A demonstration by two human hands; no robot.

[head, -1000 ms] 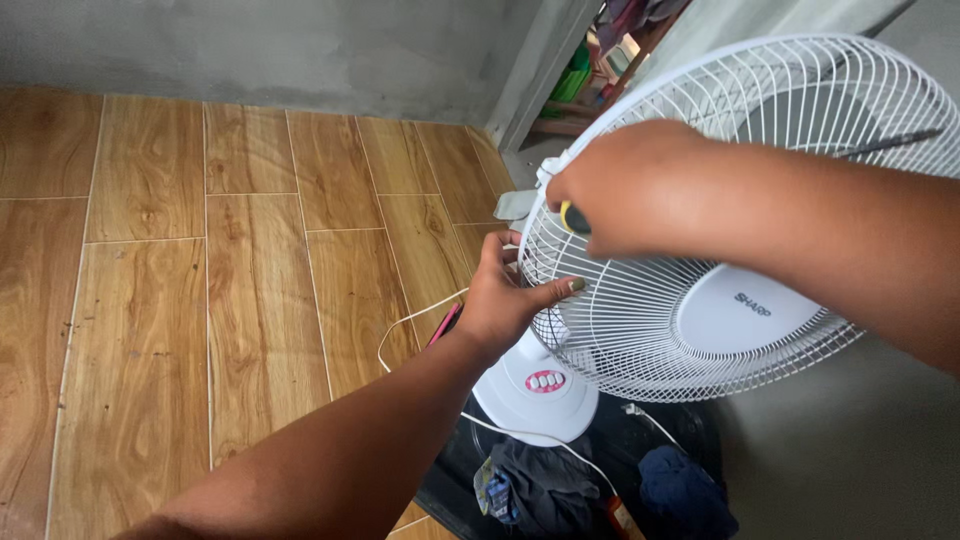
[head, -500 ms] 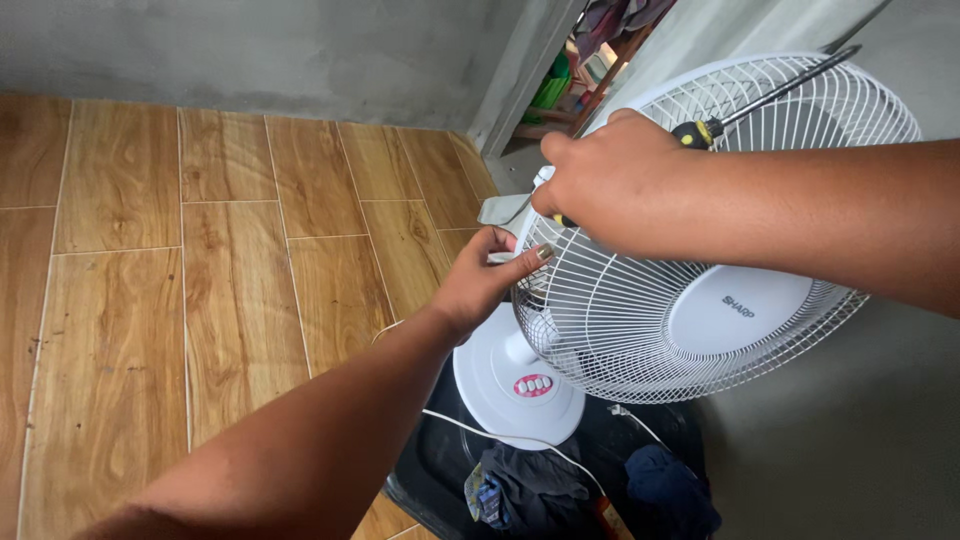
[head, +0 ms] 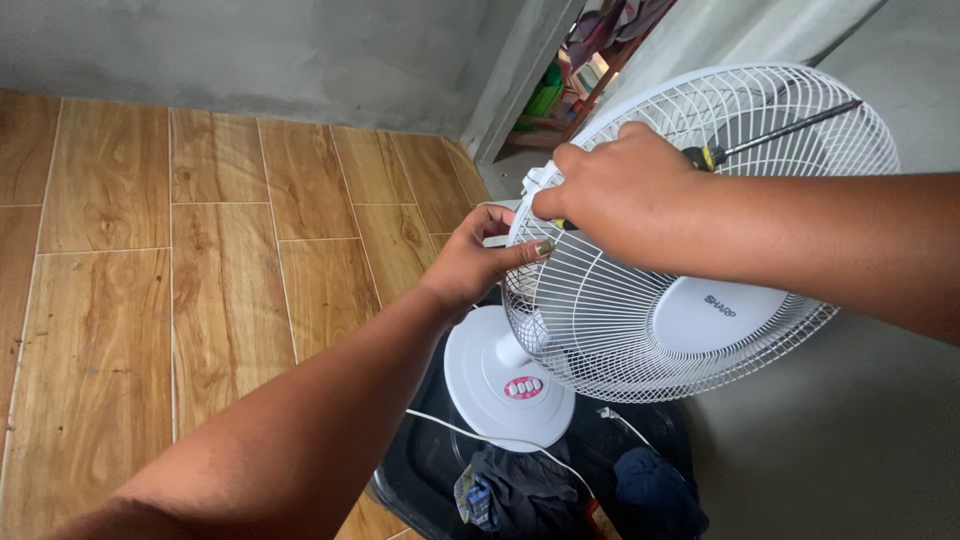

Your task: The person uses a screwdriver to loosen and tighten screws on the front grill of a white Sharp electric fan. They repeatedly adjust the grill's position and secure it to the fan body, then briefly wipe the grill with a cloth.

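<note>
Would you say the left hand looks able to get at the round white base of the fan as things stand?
Probably yes. The left hand grips the rim of the fan grille, and the round white base lies just below it with nothing between; only a thin white cord runs beside the base.

White wire-grille plastic fan point(head: 700, 250), pink buttons on its round base; brown wood-grain plank floor point(head: 200, 270); dark, perhaps blue, crumpled cloth point(head: 650, 490) lower right

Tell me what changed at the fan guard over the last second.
The right hand slid up the rim of the white fan guard, and the screwdriver it holds now lies across the top. The left hand stayed gripping the guard's left edge; the round base stayed put.
</note>
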